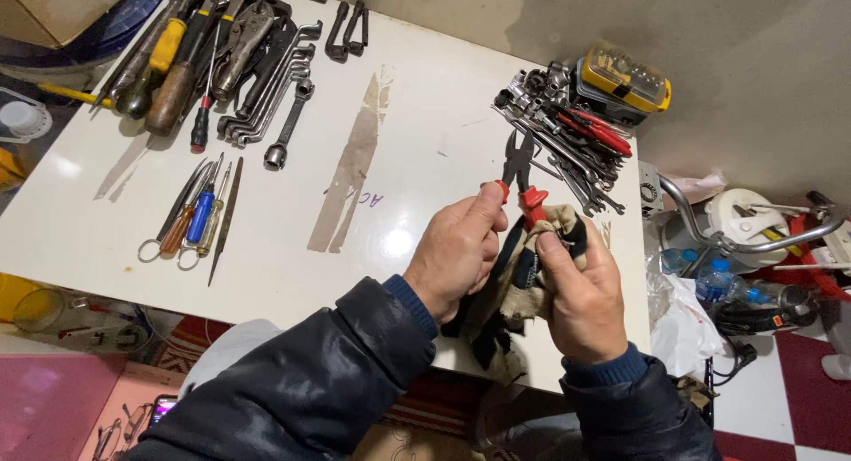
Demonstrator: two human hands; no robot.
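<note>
A pair of pliers (519, 164) with red handles and dark jaws is held upright above the white table (417, 142). My left hand (456, 253) grips one red handle with thumb and fingers. My right hand (581, 293) presses a dirty beige and black rag (523, 279) against the other red handle. The rag hangs down between both hands over the table's near edge.
Wrenches, screwdrivers and a hammer (173, 80) lie in rows at the far left. Small screwdrivers and scissors (191, 217) sit nearer. A pile of spanners and sockets (567, 128) with a yellow bit case (625, 75) fills the right corner. Bottles and clutter stand on the floor right.
</note>
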